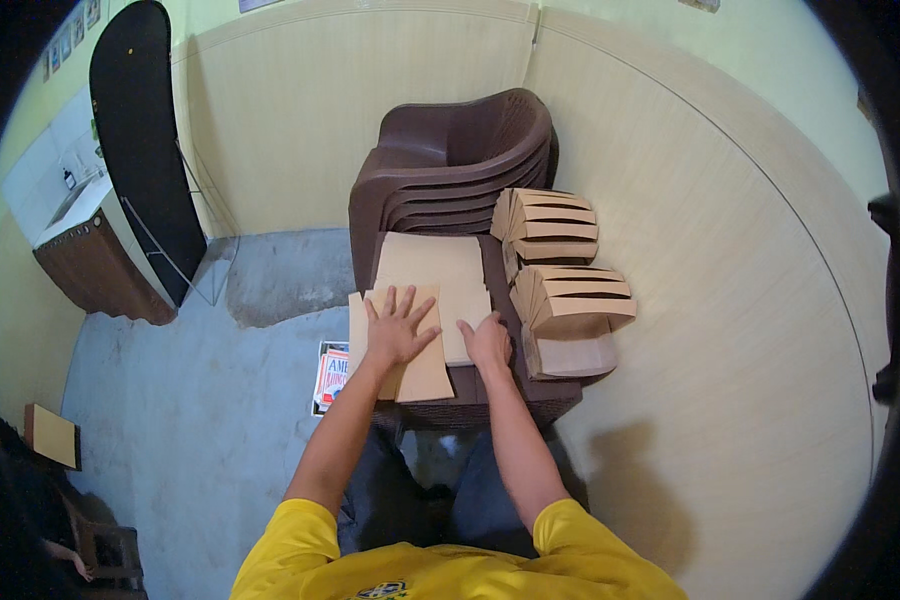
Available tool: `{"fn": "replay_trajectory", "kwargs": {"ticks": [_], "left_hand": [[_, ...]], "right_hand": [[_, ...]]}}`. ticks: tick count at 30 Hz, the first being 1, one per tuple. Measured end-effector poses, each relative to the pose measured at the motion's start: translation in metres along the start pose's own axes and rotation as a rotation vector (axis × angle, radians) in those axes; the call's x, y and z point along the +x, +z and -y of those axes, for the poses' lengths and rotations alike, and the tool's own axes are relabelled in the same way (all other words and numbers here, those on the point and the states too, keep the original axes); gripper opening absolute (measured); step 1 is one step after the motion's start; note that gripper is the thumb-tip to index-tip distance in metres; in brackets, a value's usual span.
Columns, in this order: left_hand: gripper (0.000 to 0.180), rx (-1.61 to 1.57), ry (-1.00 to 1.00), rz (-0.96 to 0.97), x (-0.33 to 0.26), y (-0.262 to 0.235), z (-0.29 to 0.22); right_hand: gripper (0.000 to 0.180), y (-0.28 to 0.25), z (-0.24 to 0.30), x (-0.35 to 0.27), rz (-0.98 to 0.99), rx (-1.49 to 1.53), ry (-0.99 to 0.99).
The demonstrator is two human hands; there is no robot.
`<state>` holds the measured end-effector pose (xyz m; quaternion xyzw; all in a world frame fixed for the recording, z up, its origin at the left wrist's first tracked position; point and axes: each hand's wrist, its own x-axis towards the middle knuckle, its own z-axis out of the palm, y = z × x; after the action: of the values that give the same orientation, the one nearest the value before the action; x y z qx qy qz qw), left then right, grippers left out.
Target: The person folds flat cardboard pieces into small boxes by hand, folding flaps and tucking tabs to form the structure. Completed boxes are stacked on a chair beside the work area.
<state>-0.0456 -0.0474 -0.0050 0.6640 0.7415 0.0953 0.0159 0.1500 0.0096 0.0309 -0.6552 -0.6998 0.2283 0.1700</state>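
Note:
My left hand (396,332) lies flat with fingers spread on a brown kraft paper piece (420,382), which overlaps a stack of light brown paper sheets (430,262). At the stack's right edge is my right hand (487,345), its thumb on top of the sheets and its other fingers curled at the edge, partly hidden. Both paper piles rest on a dark brown woven-pattern surface (440,413) in front of me.
Behind the paper stands a stack of brown plastic armchairs (450,150). Two bundles of folded brown paper (548,225) (575,300) sit at the right, near the panelled wall (730,300). A box with printed items (332,378) is at the left. A black board (140,140) leans farther left, beside a sink cabinet (100,240).

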Motion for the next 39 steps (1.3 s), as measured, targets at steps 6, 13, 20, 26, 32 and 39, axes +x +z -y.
{"fn": "replay_trajectory", "kwargs": {"ticks": [6, 13, 20, 26, 32, 39], "left_hand": [[0.079, -0.048, 0.033, -0.032, -0.023, 0.015, -0.008], [0.067, -0.075, 0.034, 0.056, 0.030, 0.011, -0.015], [0.057, -0.063, 0.089, -0.097, 0.007, 0.032, -0.018], [0.050, -0.328, 0.037, -0.213, 0.003, 0.030, -0.018], [0.048, -0.335, 0.119, -0.222, 0.003, 0.038, -0.005], [0.048, -0.334, 0.247, -0.227, 0.004, 0.039, 0.012]], "right_hand": [[0.071, -0.009, -0.032, -0.054, -0.016, -0.005, -0.001], [0.073, -0.022, -0.036, -0.070, 0.008, -0.096, -0.002], [0.076, -0.034, -0.035, -0.079, -0.003, -0.185, -0.021], [0.095, -0.013, -0.025, -0.115, -0.174, -0.400, -0.549], [0.098, 0.024, -0.019, -0.108, 0.026, -0.410, -0.600], [0.100, 0.041, -0.004, -0.045, 0.065, -0.354, -0.519]]}}
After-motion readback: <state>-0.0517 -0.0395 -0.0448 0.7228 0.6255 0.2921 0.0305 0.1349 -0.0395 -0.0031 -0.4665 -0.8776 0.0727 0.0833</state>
